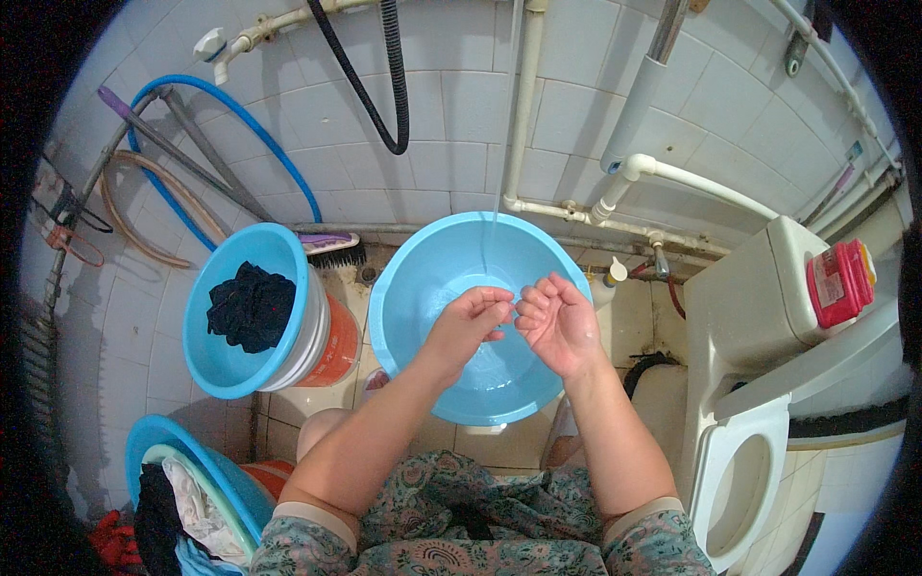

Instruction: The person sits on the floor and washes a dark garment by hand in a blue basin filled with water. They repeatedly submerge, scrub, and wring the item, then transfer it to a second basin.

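Note:
My left hand (471,324) and my right hand (560,326) are close together over a light-blue basin (389,312) on the floor. The left one is closed, thumb against fingers, its tips beside the right hand's fingers; whether something small is between them I cannot make out. My right hand is turned palm up with its fingers curled in, and nothing shows in the palm. A thin stream of water (496,187) falls into the basin behind my hands. Shallow clear water (495,374) lies at its bottom.
Left of the basin, a blue tub (206,360) with dark cloth (252,307) rests on a bucket (331,346). Another tub (158,432) nearer me holds clothes. A scrubbing brush (331,248) and pump bottle (605,283) stand behind; a toilet (711,470) is at right.

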Action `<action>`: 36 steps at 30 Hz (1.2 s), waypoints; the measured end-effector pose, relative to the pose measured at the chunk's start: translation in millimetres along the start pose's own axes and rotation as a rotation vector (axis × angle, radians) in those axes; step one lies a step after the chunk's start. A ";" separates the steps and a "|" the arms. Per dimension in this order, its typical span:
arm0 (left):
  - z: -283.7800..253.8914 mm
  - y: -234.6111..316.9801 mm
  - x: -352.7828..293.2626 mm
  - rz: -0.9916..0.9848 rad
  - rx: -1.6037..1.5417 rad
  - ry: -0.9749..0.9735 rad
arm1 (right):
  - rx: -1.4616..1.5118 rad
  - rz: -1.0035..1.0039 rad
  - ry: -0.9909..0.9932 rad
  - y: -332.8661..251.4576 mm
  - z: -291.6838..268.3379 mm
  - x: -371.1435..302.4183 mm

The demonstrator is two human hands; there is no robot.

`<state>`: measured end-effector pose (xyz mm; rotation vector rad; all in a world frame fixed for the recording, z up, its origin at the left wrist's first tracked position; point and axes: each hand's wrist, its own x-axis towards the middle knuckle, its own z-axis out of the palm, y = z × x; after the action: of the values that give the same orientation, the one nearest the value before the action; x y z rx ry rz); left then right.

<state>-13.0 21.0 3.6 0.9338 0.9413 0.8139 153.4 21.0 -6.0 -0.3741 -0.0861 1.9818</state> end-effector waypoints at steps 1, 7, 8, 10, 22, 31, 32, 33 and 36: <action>0.0 -0.6 0.4 0.014 0.011 0.009 | 0.002 0.006 -0.001 0.1 0.6 -0.3; -2.8 -2.9 3.6 0.080 0.084 0.044 | -0.023 0.030 0.022 3.1 1.6 -0.4; -2.5 -2.6 3.4 0.089 0.096 0.042 | -0.021 0.036 0.023 3.6 0.9 -0.2; -4.2 -6.3 6.3 0.091 0.135 -0.001 | -0.033 0.047 0.018 5.5 1.2 -0.7; 1.2 -7.9 3.8 -0.024 -0.137 -0.091 | -0.020 0.033 -0.014 23.0 8.5 -3.2; -0.7 -9.4 4.6 -0.031 -0.042 -0.069 | -0.054 0.028 -0.003 24.2 7.4 -1.8; -0.8 -9.0 5.5 -0.041 -0.014 -0.061 | -0.057 0.028 0.006 24.6 8.0 -1.8; -0.3 -6.4 4.7 -0.047 -0.026 -0.086 | -0.060 0.029 0.006 24.4 8.1 -1.7; 2.4 4.4 -2.1 -0.051 -0.045 -0.124 | -0.069 0.030 0.004 23.7 9.4 -2.0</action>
<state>-12.3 20.1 8.9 0.9068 0.8331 0.7228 130.7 10.0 -2.1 -0.4269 -0.1476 2.0116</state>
